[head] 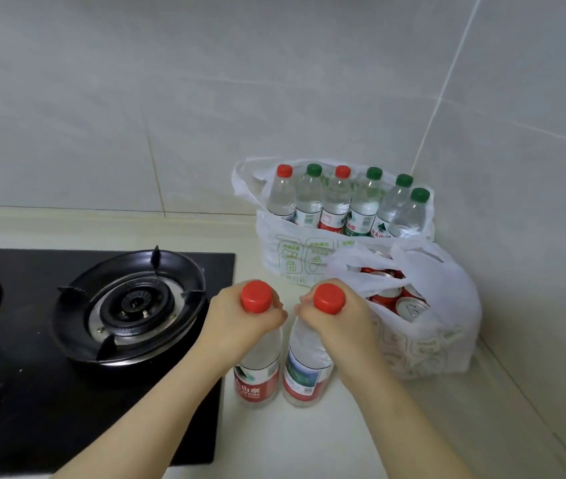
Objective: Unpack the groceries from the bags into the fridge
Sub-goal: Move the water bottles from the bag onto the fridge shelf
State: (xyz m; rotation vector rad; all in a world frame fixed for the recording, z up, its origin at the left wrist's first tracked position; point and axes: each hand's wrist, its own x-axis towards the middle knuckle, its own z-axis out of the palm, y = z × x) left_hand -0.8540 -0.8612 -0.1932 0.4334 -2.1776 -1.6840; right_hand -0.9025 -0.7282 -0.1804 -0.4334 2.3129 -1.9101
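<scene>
A single wide-angle view from the person's head looks forward and steeply down onto the counter [361,440], facing the tiled wall [170,98] behind it. Both forearms enter from the bottom edge. The left hand [236,323], gripping the left bottle [257,375], and the right hand [340,323], gripping the right bottle [305,371], sit close below the lens. The stove [32,392] fills the lower left, and the wall corner [447,81] stands to the right.

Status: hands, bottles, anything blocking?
Left hand grips left bottle, right hand grips right bottle, both upright beside stove. Six bottles in rear bag, cans in front bag. Nothing blocking.
</scene>
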